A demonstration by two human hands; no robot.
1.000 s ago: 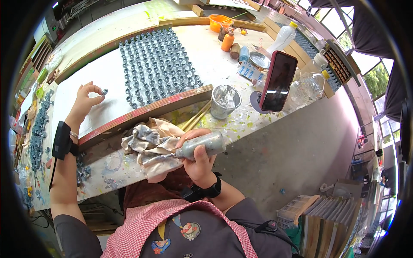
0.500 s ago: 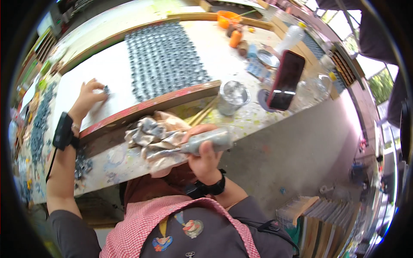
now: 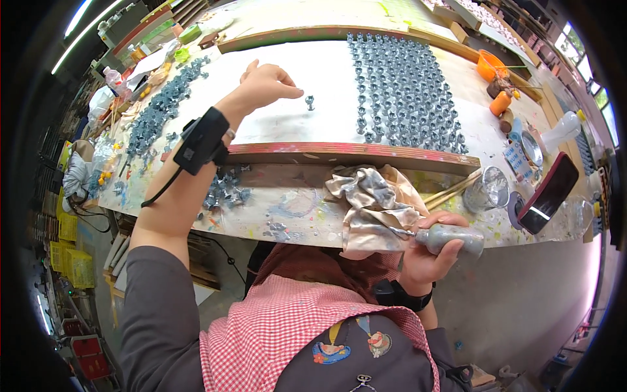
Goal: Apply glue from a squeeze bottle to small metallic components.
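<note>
My left hand (image 3: 266,85) is over the white board (image 3: 277,62), fingers stretched out and holding nothing. Just off its fingertips stands a small blue-grey star-shaped piece (image 3: 310,102), alone on the board. To the right, several rows of similar blue-grey pieces (image 3: 401,91) stand close together. My right hand (image 3: 424,261) is wrapped round a grey squeeze bottle (image 3: 454,240), whose thin metal nozzle points left across a crumpled, stained cloth (image 3: 379,202) at the table's near edge.
A wooden strip (image 3: 353,155) borders the board's near side. Loose pieces are heaped at left (image 3: 160,111) and by my left forearm (image 3: 225,188). At right are a glass jar (image 3: 486,189), sticks (image 3: 450,193), a phone on a stand (image 3: 548,193) and an orange bowl (image 3: 491,65).
The view has swung left, so the scene sits farther right. My left hand has let go of the small piece, which stands on the board. The bottle stays in my right hand.
</note>
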